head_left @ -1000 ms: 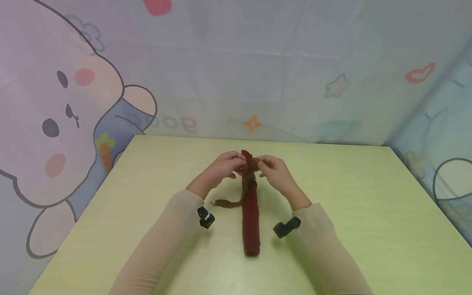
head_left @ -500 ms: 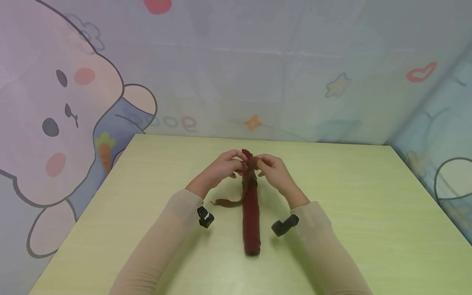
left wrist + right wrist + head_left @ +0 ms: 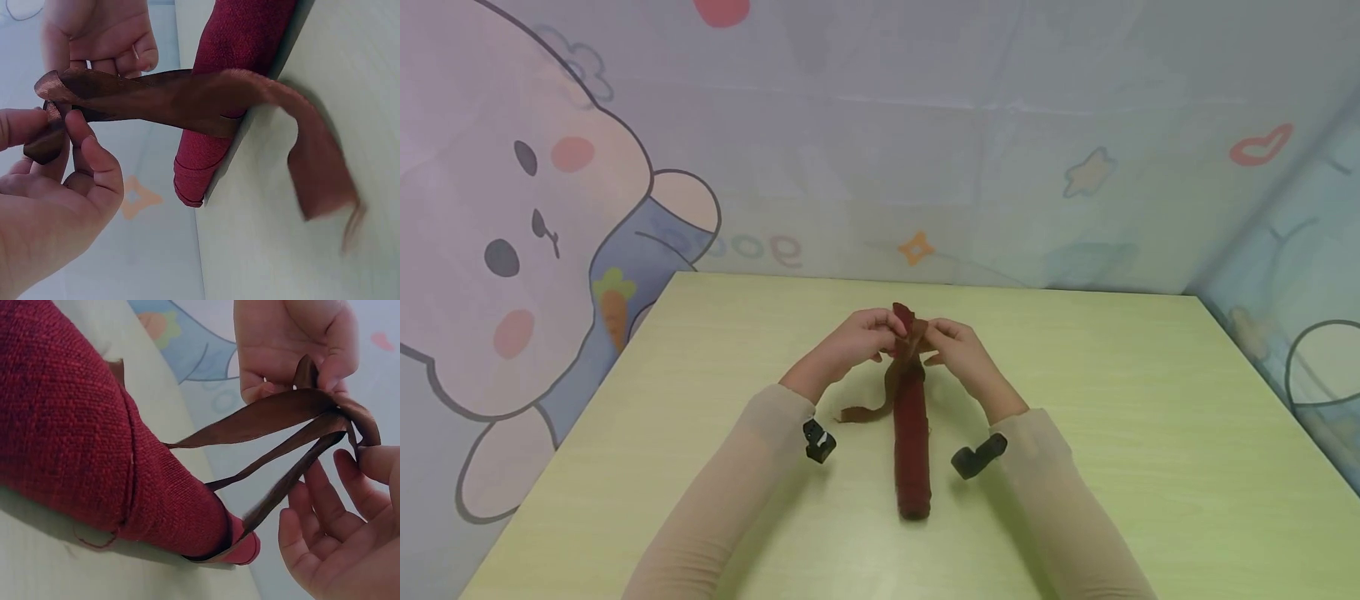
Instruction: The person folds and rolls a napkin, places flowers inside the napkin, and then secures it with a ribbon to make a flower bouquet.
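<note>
A roll of dark red woven cloth (image 3: 912,454) lies lengthwise on the table, with a brown satin ribbon (image 3: 169,103) round its far part. Lifted off the roll, the ribbon's upper part is looped between both hands. My left hand (image 3: 856,343) pinches the ribbon from the left, its thumb and fingers at the crossing strands. From the right, my right hand (image 3: 961,354) pinches the looped side between thumb and forefinger. In the right wrist view several ribbon strands (image 3: 262,419) run from the roll up to the fingertips. One loose tail (image 3: 861,414) trails left on the table.
The pale wooden table (image 3: 1112,400) reaches back to a printed cloth backdrop (image 3: 880,150) with a cartoon animal on the left. A small black camera sits on each wrist, the left one (image 3: 818,442) and the right one (image 3: 979,457). A loose thread (image 3: 94,542) hangs off the roll.
The right hand has dipped slightly, and the ribbon between the hands has changed shape, its loop now standing up nearer the right fingers. The loose tail has shifted a little right. The roll stays put.
</note>
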`<state>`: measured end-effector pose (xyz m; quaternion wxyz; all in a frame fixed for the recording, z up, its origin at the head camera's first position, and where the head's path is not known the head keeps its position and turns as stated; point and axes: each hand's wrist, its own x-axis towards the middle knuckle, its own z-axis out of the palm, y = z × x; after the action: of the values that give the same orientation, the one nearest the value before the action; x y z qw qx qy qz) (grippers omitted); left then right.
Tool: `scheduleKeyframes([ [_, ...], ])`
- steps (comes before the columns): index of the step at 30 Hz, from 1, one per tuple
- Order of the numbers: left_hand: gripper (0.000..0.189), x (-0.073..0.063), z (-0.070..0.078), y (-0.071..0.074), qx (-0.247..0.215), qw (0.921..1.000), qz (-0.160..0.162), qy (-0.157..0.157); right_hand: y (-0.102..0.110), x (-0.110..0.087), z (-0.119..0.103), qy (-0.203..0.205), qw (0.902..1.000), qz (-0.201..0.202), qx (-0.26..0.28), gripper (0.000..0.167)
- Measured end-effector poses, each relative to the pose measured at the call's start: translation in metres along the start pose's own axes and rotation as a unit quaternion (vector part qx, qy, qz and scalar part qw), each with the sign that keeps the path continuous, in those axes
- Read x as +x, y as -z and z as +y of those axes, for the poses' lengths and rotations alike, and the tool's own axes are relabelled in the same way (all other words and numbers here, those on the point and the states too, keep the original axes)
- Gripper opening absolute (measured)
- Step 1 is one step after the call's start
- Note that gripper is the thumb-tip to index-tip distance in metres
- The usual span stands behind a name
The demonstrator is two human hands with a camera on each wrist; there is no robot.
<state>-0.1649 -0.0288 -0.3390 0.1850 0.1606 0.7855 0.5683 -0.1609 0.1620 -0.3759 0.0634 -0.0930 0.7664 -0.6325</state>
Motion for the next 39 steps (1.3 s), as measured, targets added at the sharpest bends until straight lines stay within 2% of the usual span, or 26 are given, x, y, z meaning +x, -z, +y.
scheduleKeyframes([
  [7, 0.003, 0.003, -0.005, 0.0, 0.002, 1.0, 0.0, -0.009, -0.003, 0.004, 0.005, -0.002, 0.9995, -0.022, 0.021, 0.032],
  [17, 0.008, 0.003, -0.006, -0.001, -0.005, 0.9999, 0.002, -0.016, -0.006, 0.007, 0.005, -0.006, 0.9964, -0.04, 0.074, 0.032],
  [21, 0.01, 0.002, -0.006, -0.001, -0.004, 0.9999, 0.002, -0.015, -0.007, 0.008, 0.006, -0.003, 0.9946, -0.043, 0.094, 0.027],
  [27, 0.012, 0.002, -0.005, -0.002, -0.008, 0.9999, 0.008, -0.01, -0.002, 0.006, 0.009, 0.021, 0.9942, -0.034, 0.1, 0.021],
  [32, 0.008, 0.003, -0.007, -0.002, -0.008, 0.9997, 0.02, -0.006, 0.005, 0.003, 0.009, 0.015, 0.9928, -0.03, 0.115, 0.02],
  [39, 0.007, 0.005, -0.008, -0.001, -0.014, 0.9996, 0.023, -0.011, 0.01, 0.0, 0.007, 0.01, 0.9846, -0.065, 0.162, 0.021],
])
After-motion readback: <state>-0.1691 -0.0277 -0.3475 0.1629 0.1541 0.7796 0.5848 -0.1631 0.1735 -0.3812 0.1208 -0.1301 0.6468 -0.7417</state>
